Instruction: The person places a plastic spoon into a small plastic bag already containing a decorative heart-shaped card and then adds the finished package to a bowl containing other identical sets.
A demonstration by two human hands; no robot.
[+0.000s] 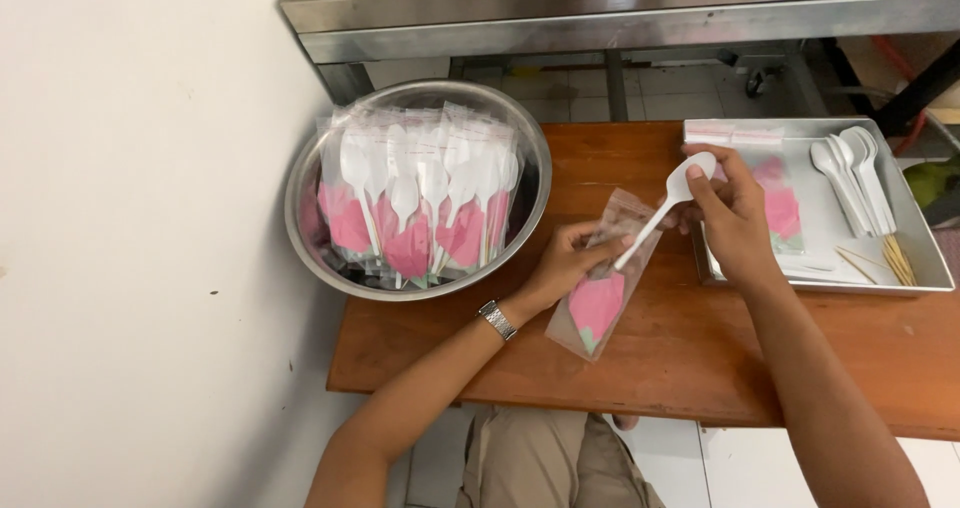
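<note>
1. A clear bag lies near the middle of the frame, slanted over the table, with a pink napkin folded in its lower half.
2. A white spoon pokes handle-first into the bag's open top; its bowl points to the upper right.
3. The left hand pinches the bag's upper edge between thumb and fingers, keeping the mouth open. A metal watch sits on that wrist.
4. The right hand, right of centre, pinches the spoon just below the bowl with thumb and fingertips.
5. Behind the right hand, at the right of the frame, a metal tray rests on the table. It holds another bag with a pink napkin, partly hidden by the hand.
6. In the tray's upper right lie loose spoons, stacked side by side, bowls toward the top of the frame.
7. Thin wooden sticks lie just below those spoons, near the tray's right edge.
8. At the upper left of centre a steel bowl overhangs the table's left edge. It is packed with filled bags, standing upright, each showing a white spoon over a pink napkin.
9. A white wall fills the left of the frame; a steel shelf runs along the top.
</note>
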